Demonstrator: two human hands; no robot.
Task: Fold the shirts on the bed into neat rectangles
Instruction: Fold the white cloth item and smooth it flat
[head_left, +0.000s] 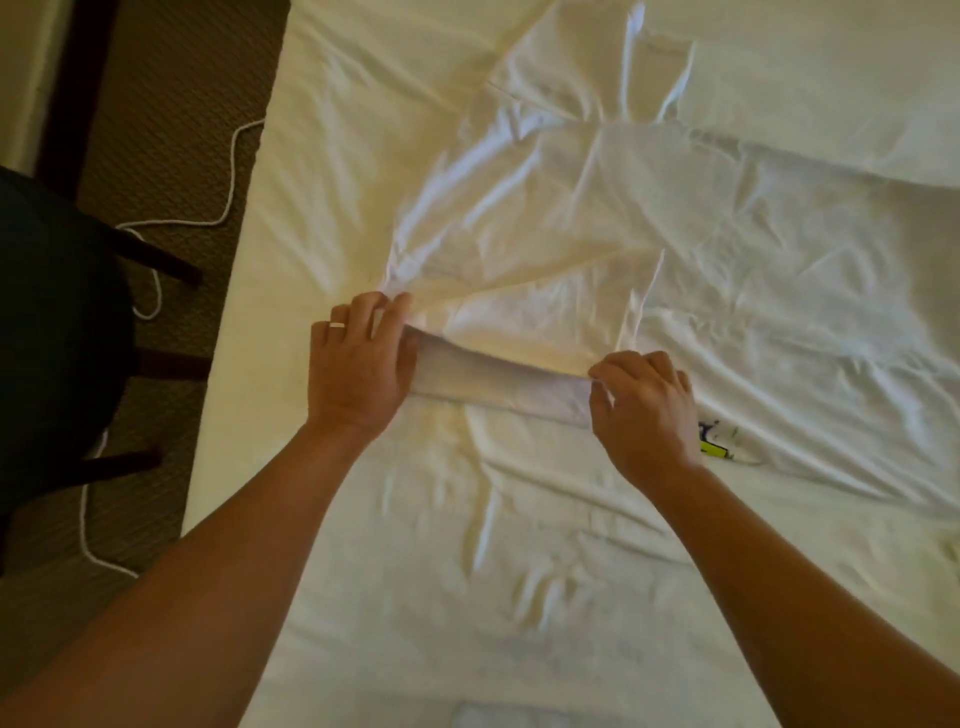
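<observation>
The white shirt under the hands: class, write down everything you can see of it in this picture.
The white shirt looks like thin, soft, creased cloth and lies spread, unfolded, on the pale bed sheet, hard to tell apart from it in places. A sleeve-like flap reaches toward the top of the view. Its near edge is turned over into a narrow band, pinched at one end by the left hand and at the other by the right hand. Its far right part runs out of view.

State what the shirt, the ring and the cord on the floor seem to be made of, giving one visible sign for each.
Shirt: thin white woven cloth, probably cotton; it creases and drapes softly.
Ring: pale metal, maybe silver or white gold; it glints on the left hand.
Cord: white, likely plastic-sheathed or twisted rope; too blurred to tell.
</observation>
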